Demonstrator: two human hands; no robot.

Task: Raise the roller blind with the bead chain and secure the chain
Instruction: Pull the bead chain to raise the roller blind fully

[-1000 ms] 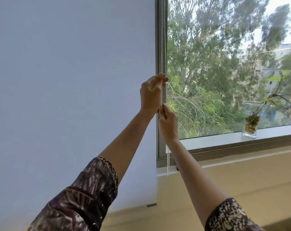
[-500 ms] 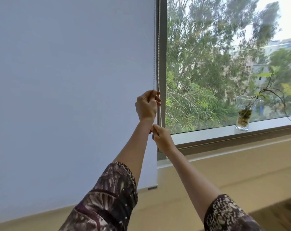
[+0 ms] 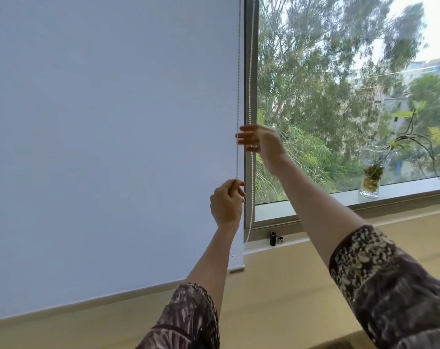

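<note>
A pale blue-white roller blind point(image 3: 108, 137) covers the left window, its bottom bar low near the wall base. A white bead chain point(image 3: 250, 71) hangs in two strands along the blind's right edge and loops below the sill. My left hand point(image 3: 227, 203) is closed on the left strand, low, at about sill height. My right hand point(image 3: 260, 141) is higher up, fingers spread and reaching toward the strands, holding nothing that I can see.
To the right is an uncovered window with trees outside. A glass vase with a plant point(image 3: 370, 178) stands on the sill point(image 3: 314, 206). A small black fitting point(image 3: 273, 238) sits on the ledge below the frame. A beige wall runs beneath.
My left hand has pulled the chain downward from head height to sill level. My right hand let go and moved up above the left, fingers now spread. The blind's bottom edge has risen.
</note>
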